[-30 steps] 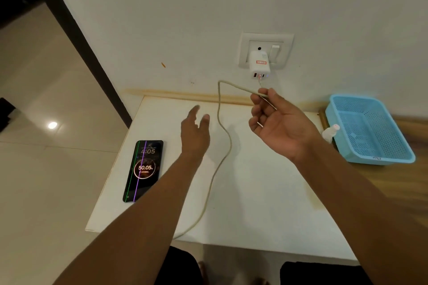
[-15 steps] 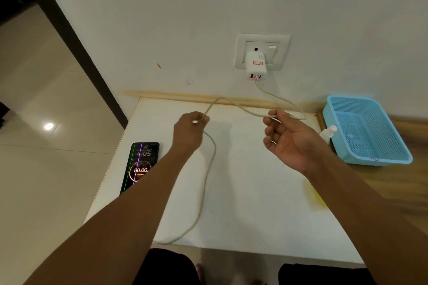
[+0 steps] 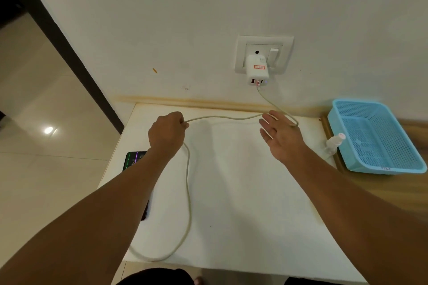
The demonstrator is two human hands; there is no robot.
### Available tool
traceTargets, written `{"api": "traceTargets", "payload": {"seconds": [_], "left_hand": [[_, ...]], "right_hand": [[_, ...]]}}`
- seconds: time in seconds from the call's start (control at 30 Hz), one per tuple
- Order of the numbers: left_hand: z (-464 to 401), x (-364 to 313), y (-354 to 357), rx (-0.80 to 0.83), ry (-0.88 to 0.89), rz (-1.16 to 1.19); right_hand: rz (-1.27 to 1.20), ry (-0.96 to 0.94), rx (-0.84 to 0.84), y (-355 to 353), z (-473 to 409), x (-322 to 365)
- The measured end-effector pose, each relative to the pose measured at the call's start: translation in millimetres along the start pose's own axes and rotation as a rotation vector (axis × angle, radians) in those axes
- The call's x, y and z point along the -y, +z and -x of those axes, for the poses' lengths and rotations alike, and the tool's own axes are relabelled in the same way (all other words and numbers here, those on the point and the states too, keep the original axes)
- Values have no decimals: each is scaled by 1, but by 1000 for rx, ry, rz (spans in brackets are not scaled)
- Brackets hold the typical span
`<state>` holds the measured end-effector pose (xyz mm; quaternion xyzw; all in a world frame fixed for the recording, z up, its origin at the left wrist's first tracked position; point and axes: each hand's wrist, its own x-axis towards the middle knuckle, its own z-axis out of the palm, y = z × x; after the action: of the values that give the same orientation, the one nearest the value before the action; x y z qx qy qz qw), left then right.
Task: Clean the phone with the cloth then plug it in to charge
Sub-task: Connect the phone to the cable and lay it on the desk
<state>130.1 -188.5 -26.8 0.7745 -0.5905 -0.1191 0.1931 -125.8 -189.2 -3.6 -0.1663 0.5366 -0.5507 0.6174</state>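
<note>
A person's left hand [image 3: 167, 133] grips the charging cable [image 3: 188, 192] in a closed fist above the white table [image 3: 243, 215], while the right hand [image 3: 281, 135] hovers palm-up, fingers straight, with the cable running behind its fingers — whether it touches them cannot be told. The cable leads from the white wall charger [image 3: 257, 71] at far right, through the fist, then loops to the table's near edge. The phone [image 3: 134, 157], screen lit, lies at the table's left edge, half hidden under the left forearm. The charging step appears under way; next, the free plug end must be found and brought to the phone's port. Half a second ago the right hand's fingers were curled around the cable — now they have opened.
</note>
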Motion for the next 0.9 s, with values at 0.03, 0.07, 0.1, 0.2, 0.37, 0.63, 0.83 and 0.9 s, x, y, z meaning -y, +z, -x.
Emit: {"api": "traceTargets", "payload": {"seconds": [0.03,0.07,0.1,0.2,0.37,0.63,0.83,0.9], "left_hand": [[-4,0,2,21,-15,31],[-8,0,5,39,-29,67],[-11,0,7,50,-43,100],[-20,-1,16,66,-43,153],[-12,6,30,213,71,155],[2,4,40,313,278,-287],[-6,-6,40,284,247,-318],[-8,-7,40,344,225,-314]], "right_hand": [[28,1,10,1,-4,-1],[53,3,19,1,-9,-2],[75,6,28,1,-12,-3],[147,1,58,-2,-24,-7],[1016,-243,168,-22,-34,-21],[1815,-426,190,-40,-47,-20],[1852,-617,105,-38,-49,-18],[1915,-564,137,-36,-51,-19]]}}
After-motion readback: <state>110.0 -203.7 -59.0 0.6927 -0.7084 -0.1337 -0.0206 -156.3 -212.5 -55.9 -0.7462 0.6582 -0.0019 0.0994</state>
